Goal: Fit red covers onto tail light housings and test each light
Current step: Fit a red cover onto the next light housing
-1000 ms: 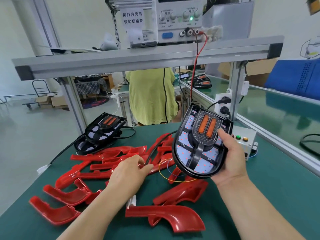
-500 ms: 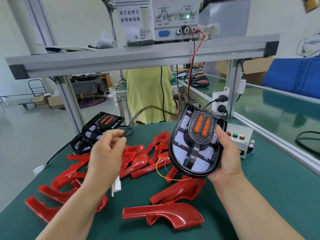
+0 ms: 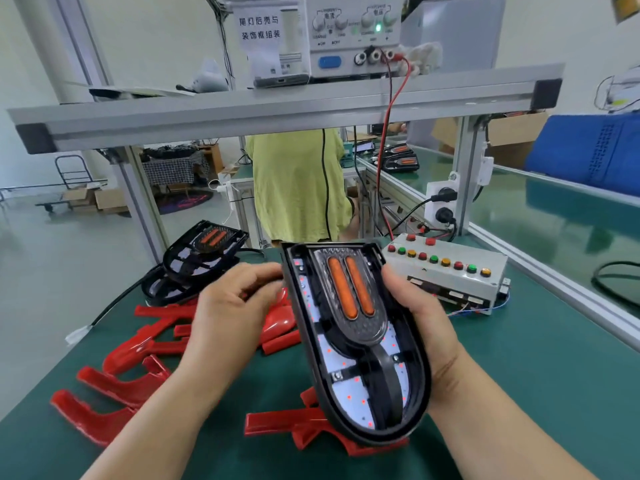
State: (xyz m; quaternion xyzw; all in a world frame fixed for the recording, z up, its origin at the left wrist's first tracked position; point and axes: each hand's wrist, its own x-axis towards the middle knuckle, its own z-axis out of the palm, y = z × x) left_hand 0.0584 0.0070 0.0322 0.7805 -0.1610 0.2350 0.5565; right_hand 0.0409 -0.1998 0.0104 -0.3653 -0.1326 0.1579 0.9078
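A black tail light housing [image 3: 356,341] with two orange lenses and white boards dotted with red points is held tilted above the green table. My right hand [image 3: 422,320] grips its right edge. My left hand [image 3: 228,317] is at the housing's upper left edge, fingers curled round something dark that looks like the housing's black cable. Several red covers [image 3: 138,348] lie loose on the table to the left. Another red cover [image 3: 277,424] lies under the housing.
Two more black housings [image 3: 201,258] are stacked at the back left. A white test box [image 3: 446,275] with coloured buttons sits at the right, wired to a power supply [image 3: 349,32] on the shelf. A person in a green shirt [image 3: 298,188] stands beyond the bench.
My left hand lifted the cable off the red covers and came to the housing's left edge. The housing moved nearer and turned more upright in my right hand.
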